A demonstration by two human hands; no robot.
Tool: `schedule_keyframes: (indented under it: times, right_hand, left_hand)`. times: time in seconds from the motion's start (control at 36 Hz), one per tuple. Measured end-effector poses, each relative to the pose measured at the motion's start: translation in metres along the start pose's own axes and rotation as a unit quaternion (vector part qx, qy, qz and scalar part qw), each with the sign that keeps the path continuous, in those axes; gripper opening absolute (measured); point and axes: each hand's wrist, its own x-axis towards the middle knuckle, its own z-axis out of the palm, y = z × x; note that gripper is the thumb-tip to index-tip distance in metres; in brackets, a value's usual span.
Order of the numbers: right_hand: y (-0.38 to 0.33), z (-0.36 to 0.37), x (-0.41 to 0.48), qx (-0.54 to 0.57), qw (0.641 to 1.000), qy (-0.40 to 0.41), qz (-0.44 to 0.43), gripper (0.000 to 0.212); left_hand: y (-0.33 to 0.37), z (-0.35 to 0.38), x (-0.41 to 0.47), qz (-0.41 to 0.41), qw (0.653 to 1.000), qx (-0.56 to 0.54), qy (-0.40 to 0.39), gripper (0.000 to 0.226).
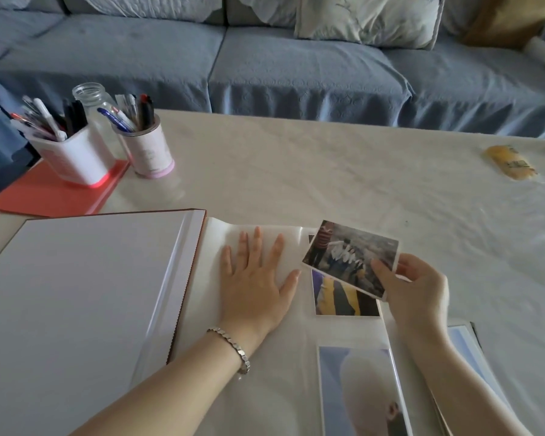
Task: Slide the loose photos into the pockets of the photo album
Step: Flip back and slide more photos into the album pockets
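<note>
- Album [92,294] lies open on the table [296,171], with its clear page [202,309] facing up.
- Left hand [255,281] is flat on that page, fingers spread and pressing, likely to stop the sheet shifting.
- Right hand [419,287] pinches the loose photo [350,256] by its near edge, thumb on top.
- It's tilted, hovering just above a pocketed photo [343,298].
- Corner points toward the empty pocket under the left fingers; its opening is hard to make out.

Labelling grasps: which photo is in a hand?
The tilted group photo, pinched at its corner by the right hand. The yellow-striped photo and pale-blue photo lie flat on the album page.
</note>
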Motion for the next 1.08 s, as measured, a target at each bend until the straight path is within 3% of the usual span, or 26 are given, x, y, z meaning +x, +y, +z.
schedule_keyframes:
  times: [0.19, 0.31, 0.42, 0.58, 0.81, 0.97, 1.08]
  right_hand:
    - [-0.009, -0.001, -0.011, -0.059, 0.995, 0.005, -0.086, 0.014]
    - [-0.011, 0.001, -0.015, -0.081, 0.986, 0.035, -0.142, 0.020]
    - [-0.011, 0.003, -0.015, -0.098, 0.980, 0.049, -0.163, 0.012]
    - [-0.010, 0.008, -0.018, -0.083, 0.988, 0.012, -0.132, 0.021]
    - [-0.004, 0.010, -0.007, -0.066, 0.995, -0.065, -0.027, 0.011]
    - [-0.008, 0.013, 0.005, -0.066, 0.982, -0.173, 0.027, 0.016]
    - [-0.015, 0.010, 0.010, -0.069, 0.989, -0.128, 0.006, 0.007]
  left_hand:
    - [0.002, -0.001, 0.002, 0.005, 1.000, 0.025, -0.010, 0.091]
    - [0.003, 0.001, 0.004, 0.000, 1.000, 0.022, -0.014, 0.090]
    - [0.002, 0.002, 0.005, 0.001, 1.000, 0.027, -0.015, 0.087]
    - [0.002, 0.003, 0.004, -0.001, 1.000, 0.028, -0.008, 0.083]
    - [0.001, 0.004, 0.004, -0.002, 1.000, 0.010, -0.006, 0.078]
    - [0.002, 0.002, 0.003, -0.003, 1.000, 0.004, 0.004, 0.078]
    - [0.002, 0.002, 0.003, -0.004, 1.000, 0.011, -0.011, 0.081]
